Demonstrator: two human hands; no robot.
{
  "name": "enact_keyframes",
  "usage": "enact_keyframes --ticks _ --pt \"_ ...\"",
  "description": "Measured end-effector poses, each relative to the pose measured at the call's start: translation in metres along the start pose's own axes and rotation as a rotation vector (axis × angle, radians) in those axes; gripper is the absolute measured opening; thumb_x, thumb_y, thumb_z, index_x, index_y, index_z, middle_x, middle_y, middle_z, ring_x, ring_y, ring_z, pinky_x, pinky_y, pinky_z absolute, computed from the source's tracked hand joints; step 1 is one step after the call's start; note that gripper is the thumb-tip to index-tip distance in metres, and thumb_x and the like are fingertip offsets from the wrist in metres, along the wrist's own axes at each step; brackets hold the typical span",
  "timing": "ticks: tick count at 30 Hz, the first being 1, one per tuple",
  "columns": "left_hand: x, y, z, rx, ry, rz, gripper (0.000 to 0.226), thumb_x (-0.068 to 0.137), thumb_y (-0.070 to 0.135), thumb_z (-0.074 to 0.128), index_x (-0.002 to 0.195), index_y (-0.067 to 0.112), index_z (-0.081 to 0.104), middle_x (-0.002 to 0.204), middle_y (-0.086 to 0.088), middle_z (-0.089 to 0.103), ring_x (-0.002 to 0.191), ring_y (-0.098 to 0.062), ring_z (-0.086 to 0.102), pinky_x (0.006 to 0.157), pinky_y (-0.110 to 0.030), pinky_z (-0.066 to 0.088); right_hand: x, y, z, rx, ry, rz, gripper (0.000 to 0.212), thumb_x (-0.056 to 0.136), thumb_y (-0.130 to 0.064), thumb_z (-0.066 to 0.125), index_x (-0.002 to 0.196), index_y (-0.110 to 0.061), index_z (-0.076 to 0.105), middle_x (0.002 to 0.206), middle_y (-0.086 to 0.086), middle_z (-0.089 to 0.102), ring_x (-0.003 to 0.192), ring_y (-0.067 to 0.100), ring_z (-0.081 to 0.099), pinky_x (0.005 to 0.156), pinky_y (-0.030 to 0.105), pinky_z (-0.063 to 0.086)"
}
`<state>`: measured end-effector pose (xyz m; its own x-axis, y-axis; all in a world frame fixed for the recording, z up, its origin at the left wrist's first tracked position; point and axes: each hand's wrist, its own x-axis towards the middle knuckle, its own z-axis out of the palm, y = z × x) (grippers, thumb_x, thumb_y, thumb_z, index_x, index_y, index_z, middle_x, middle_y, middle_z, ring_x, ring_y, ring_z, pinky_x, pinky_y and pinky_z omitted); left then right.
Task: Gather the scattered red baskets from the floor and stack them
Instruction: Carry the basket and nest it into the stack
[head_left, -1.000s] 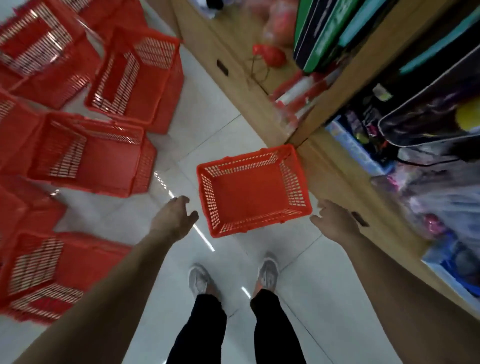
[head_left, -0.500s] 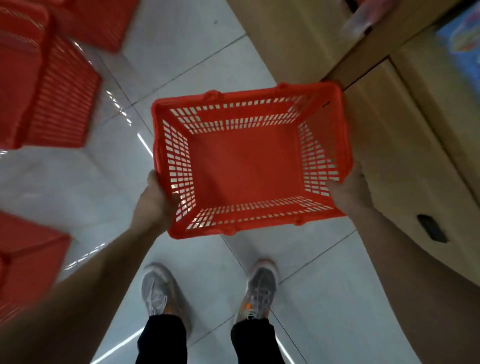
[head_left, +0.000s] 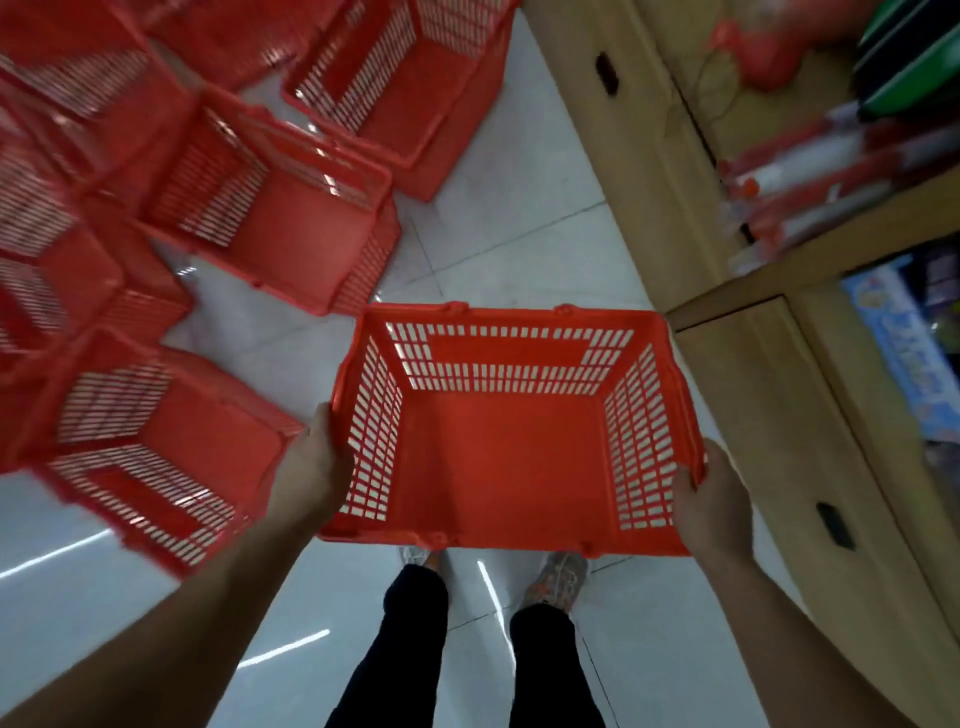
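Left hand (head_left: 317, 467) clamped on the left rim of the held basket (head_left: 504, 457), fingers (head_left: 332, 431) curled over the edge and against the slotted side wall. Right hand (head_left: 711, 499) clamped on the right rim likewise, thumb on top, the other fingertips hidden behind the wall. Held level and upright between both hands, open side up, empty, clear of the floor (head_left: 519, 218) and above the shoes (head_left: 558, 571).

Just left of it, a tipped basket (head_left: 156, 457) lying on its side, close to the left wrist. Further out, another on its side (head_left: 270, 208), one more beyond that (head_left: 400, 88), and several blurred ones crowding the left edge, count unclear. Wooden cabinet (head_left: 779, 415) close on the right, shelves of packaged goods above.

Judged progress: early. One basket in hand, no neat stack visible anywhere; the rest apparently still loose and tipped on the tiles. Left to do, by the look of it: set this one down as a base or drop it into another, then right and nest the remaining ones one by one.
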<state>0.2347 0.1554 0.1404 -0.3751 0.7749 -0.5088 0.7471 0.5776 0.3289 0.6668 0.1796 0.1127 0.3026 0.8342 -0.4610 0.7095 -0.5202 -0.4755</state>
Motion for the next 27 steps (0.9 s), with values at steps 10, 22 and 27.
enact_keyframes --ticks 10,22,27 --pt "-0.237 -0.07 -0.206 -0.171 0.278 -0.26 0.042 0.088 0.016 0.055 0.128 0.018 0.043 0.115 -0.014 0.064 0.096 -0.038 0.063 0.076 -0.044 0.048 -0.135 -0.2 -0.09 -0.11 -0.176 -0.288 0.034 0.091 -0.024 0.056 0.125 -0.025 0.055 0.105 0.002 0.069 0.079 0.022 0.062 0.068 0.035 0.048" --pt "-0.521 -0.194 -0.232 -0.523 0.723 -0.801 0.044 0.085 0.016 0.059 0.128 0.019 0.049 0.111 -0.011 0.069 0.094 -0.034 0.065 0.078 -0.041 0.05 -0.352 -0.411 -0.045 -0.267 -0.439 -0.871 0.037 0.084 -0.016 0.063 0.121 -0.016 0.065 0.105 0.015 0.072 0.098 0.037 0.066 0.078 0.038 0.049" --pt "-0.582 -0.257 -0.234 -0.611 0.85 -0.925 0.041 0.089 0.02 0.058 0.129 0.02 0.05 0.111 -0.008 0.07 0.081 -0.023 0.064 0.071 -0.036 0.048 -0.454 -0.466 0.003 -0.284 -0.528 -1.061 0.038 0.084 -0.015 0.062 0.121 -0.018 0.065 0.099 0.013 0.073 0.093 0.037 0.067 0.076 0.037 0.05"
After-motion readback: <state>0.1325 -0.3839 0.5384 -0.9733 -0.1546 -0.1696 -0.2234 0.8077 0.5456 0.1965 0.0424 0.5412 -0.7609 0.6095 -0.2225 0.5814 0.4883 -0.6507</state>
